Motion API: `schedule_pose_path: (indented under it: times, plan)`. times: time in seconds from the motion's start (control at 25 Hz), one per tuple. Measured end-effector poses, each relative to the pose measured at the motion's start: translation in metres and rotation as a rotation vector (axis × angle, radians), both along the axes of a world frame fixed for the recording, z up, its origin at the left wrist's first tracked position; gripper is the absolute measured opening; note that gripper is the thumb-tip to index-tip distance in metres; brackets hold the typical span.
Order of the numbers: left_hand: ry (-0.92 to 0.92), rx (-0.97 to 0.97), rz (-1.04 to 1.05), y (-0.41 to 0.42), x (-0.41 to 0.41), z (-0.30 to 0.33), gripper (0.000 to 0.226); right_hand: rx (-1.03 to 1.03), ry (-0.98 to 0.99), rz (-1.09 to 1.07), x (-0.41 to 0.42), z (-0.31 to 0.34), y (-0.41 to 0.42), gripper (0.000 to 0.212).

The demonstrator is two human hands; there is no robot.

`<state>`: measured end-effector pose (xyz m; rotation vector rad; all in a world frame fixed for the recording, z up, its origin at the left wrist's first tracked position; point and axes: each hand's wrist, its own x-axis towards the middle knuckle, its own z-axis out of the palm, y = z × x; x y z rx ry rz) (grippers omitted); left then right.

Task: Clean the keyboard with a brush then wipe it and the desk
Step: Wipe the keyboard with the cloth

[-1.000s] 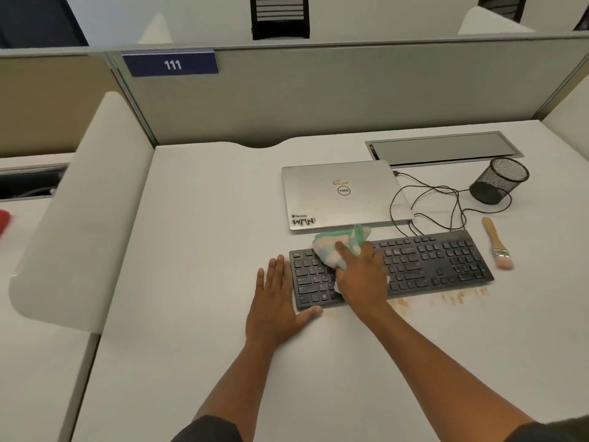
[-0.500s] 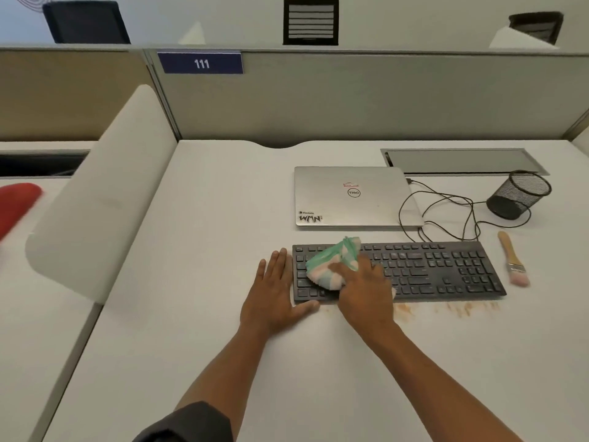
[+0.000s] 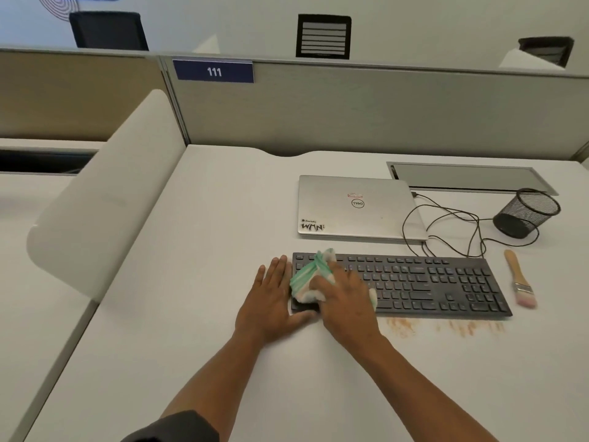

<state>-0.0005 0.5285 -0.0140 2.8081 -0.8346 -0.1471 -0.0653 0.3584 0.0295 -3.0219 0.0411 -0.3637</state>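
Pressing a cloth [image 3: 307, 277] onto the keyboard [image 3: 427, 283] left end, right hand [image 3: 345, 303] grips it. Left hand [image 3: 271, 303] lies flat, released, on the bench [image 3: 207, 250] against the keyboard's edge. Mesh cup [image 3: 526, 213] contents not visible.

Black keyboard [image 3: 430, 283] flat on white desk [image 3: 207, 282]; green-white cloth [image 3: 307, 277] on its left end; brush [image 3: 519, 279] beside its right.

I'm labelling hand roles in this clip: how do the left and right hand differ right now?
The left hand lies flat on the desk at the left end of the keyboard, holding nothing; the right hand presses a cloth onto the keys. The left is beside the keyboard, the right over it. Both are bare.
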Motion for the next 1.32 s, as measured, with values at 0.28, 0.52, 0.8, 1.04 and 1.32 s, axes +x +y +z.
schedule_pose_path:
  times: [0.28, 0.52, 0.8, 1.04, 1.32]
  plan:
    - [-0.021, -0.003, -0.027, 0.001, 0.0, 0.002, 0.112, -0.039, 0.059, 0.052, 0.024, 0.009, 0.004, 0.04]
    - [-0.031, 0.01, -0.012, 0.001, 0.001, -0.001, 0.111, -0.058, 0.11, -0.006, 0.067, 0.02, 0.003, 0.048]
    - [-0.023, 0.019, -0.036, 0.001, 0.0, 0.003, 0.106, 0.015, 0.006, -0.041, 0.006, -0.003, 0.021, 0.036]
    - [-0.011, 0.039, -0.011, 0.001, 0.001, 0.002, 0.119, 0.023, 0.033, -0.163, 0.009, 0.007, 0.006, 0.041]
    - [0.004, 0.02, -0.009, 0.001, 0.0, 0.003, 0.114, 0.16, 0.107, -0.641, 0.027, 0.013, -0.062, 0.045]
